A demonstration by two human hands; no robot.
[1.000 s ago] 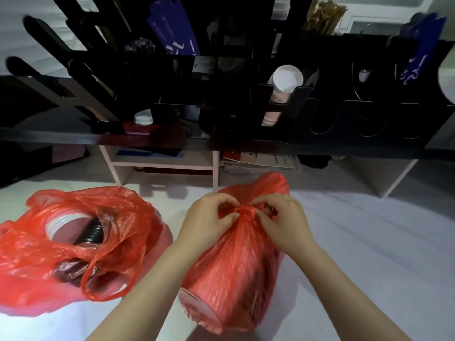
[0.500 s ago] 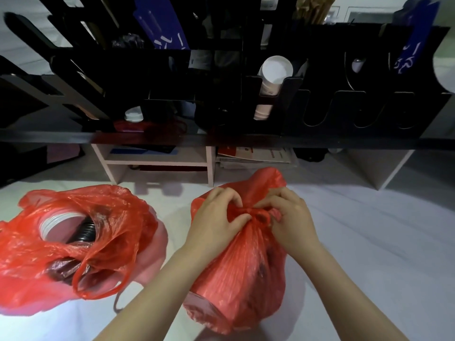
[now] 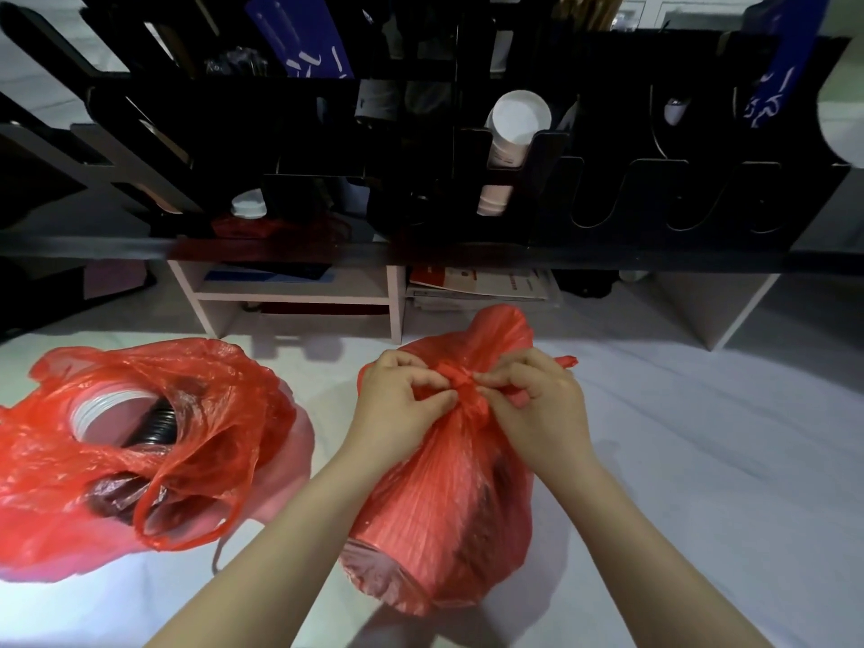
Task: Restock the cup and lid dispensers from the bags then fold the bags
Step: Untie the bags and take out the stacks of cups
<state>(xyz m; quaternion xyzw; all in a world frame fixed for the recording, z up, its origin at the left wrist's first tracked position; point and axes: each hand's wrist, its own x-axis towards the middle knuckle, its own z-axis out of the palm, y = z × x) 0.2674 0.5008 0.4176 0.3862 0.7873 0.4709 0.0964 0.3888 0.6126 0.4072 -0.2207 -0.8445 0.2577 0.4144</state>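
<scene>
While the white table fills the whole lower part of the view, a long black dispenser rack runs across the back on a dark shelf, its front cut into rounded slots. On the left of the table lies an open red bag, slumped on its side with its mouth gaping toward the camera and one handle loop drooping at the front. Just right of it, at the middle of the table, a second red bag stands tilted, its thin plastic drawn tight over something round that shows at the lower end. The left hand and the right hand meet at the top of this bag, fingers curled, each pinching the gathered plastic on its own side. Inside the open bag a stack of white rims rests beside a ribbed black stack. Up in the rack, a stack of white cups leans out of one slot. Between the two sets of fingertips sits the small twisted knot.
</scene>
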